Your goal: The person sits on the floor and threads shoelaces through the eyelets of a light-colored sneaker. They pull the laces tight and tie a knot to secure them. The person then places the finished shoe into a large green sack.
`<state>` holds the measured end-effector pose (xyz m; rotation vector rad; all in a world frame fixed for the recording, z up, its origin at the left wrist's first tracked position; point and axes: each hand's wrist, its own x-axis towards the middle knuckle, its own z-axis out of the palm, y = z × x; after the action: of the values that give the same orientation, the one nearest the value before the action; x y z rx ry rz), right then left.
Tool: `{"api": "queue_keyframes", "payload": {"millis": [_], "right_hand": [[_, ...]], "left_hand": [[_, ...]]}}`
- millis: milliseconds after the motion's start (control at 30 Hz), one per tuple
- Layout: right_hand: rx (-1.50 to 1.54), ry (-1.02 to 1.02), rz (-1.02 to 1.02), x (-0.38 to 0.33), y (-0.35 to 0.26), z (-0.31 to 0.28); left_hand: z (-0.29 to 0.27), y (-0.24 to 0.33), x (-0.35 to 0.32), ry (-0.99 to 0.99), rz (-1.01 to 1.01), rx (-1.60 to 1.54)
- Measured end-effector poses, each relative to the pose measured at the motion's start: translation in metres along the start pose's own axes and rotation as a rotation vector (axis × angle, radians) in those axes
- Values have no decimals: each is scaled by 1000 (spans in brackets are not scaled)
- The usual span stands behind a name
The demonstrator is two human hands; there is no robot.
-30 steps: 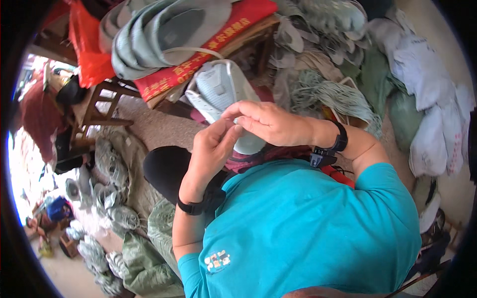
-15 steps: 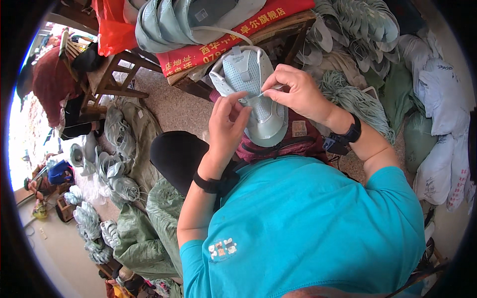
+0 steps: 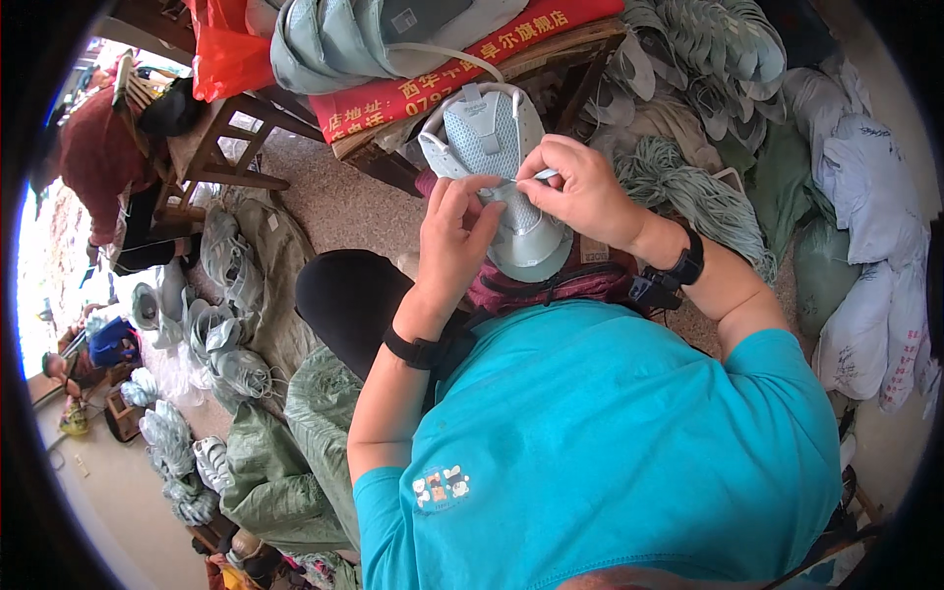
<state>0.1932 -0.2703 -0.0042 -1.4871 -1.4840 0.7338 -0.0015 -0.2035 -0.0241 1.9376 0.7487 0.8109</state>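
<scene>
A pale grey-blue shoe upper (image 3: pixel 482 133) with a mesh tongue lies before me, its rounded toe toward my body. My left hand (image 3: pixel 457 231) is curled at its left side, index finger and thumb on the upper near the lacing area. From the right, my right hand (image 3: pixel 580 192) pinches a thin pale lace (image 3: pixel 547 175) between thumb and index finger, just over the tongue. Both sets of fingertips are close together across the upper. My hands cover part of the lacing area, so the lace's path is partly hidden.
A wooden bench (image 3: pixel 580 44) with a red printed cloth (image 3: pixel 531 37) bears stacked shoe uppers (image 3: pixel 344 39). Bundled pale laces (image 3: pixel 698 197) and white sacks (image 3: pixel 870 187) lie to the right. At left are more shoes (image 3: pixel 231 261), green sacks (image 3: pixel 270 472) and a person in dark red (image 3: pixel 103 167).
My right hand has drawn slightly right and up with the lace. My left index finger has stretched further right over the upper, and the person at left has shifted.
</scene>
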Motion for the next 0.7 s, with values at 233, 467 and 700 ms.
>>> {"api": "queue_keyframes", "payload": {"millis": [233,467,700], "right_hand": [[297,-109,223,9,4,-6],[-215,87,-240,11,5,10],[-70,108,-40,-2,-2,16]], "left_hand": [[3,-6,-1,3,-50,-98],[-4,-10,2,-43,-7,29],[-1,-2,1,-28,-52,-27]]}}
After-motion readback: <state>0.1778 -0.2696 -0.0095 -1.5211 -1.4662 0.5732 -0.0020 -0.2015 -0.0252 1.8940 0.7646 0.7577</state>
